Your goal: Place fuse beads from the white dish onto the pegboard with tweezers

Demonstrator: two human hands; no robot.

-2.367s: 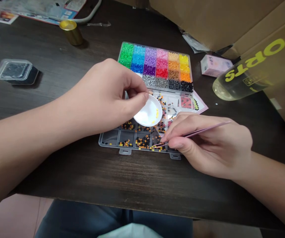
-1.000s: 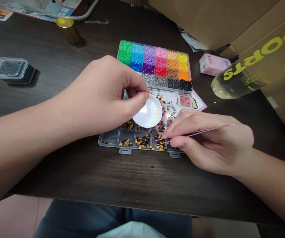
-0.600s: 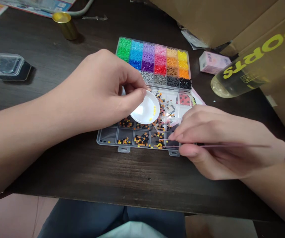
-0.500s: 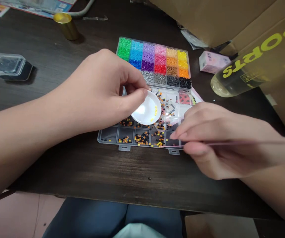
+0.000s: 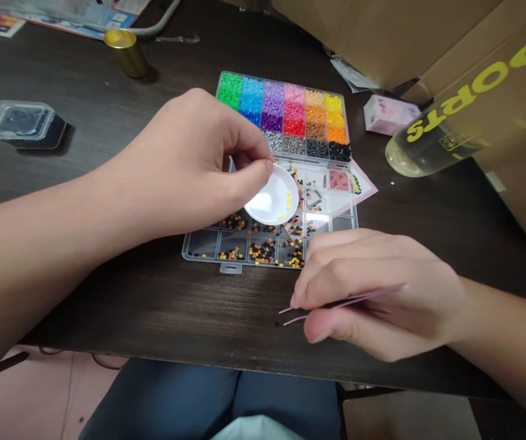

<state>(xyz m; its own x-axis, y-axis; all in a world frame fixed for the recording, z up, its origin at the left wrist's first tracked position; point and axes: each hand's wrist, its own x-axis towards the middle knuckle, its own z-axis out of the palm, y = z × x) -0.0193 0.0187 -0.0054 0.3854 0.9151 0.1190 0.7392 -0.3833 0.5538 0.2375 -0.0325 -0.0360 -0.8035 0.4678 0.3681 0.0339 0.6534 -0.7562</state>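
My left hand point(image 5: 198, 165) pinches the rim of a small white round dish point(image 5: 269, 198) that has several yellow beads in it. The dish hangs over a clear compartment lid point(image 5: 198, 243), where black, orange and yellow beads lie scattered. Pink tweezers point(image 5: 349, 300) are held in my right hand point(image 5: 377, 293), over the dark table in front of the lid. Their two tips are apart, near a small dark spot on the table. Behind the dish is the bead box point(image 5: 285, 113), with beads sorted by colour.
A bottle point(image 5: 455, 116) and a pink box point(image 5: 388, 115) stand at the right, by cardboard point(image 5: 382, 36). At the left are a clear lidded tub point(image 5: 29, 125) and a gold cup point(image 5: 127, 54). A pink-edged card point(image 5: 358, 183) lies under the lid.
My right hand has moved down and to the left with the tweezers, away from the beads in the lid to the table's front part. My left hand still holds the dish in nearly the same place.
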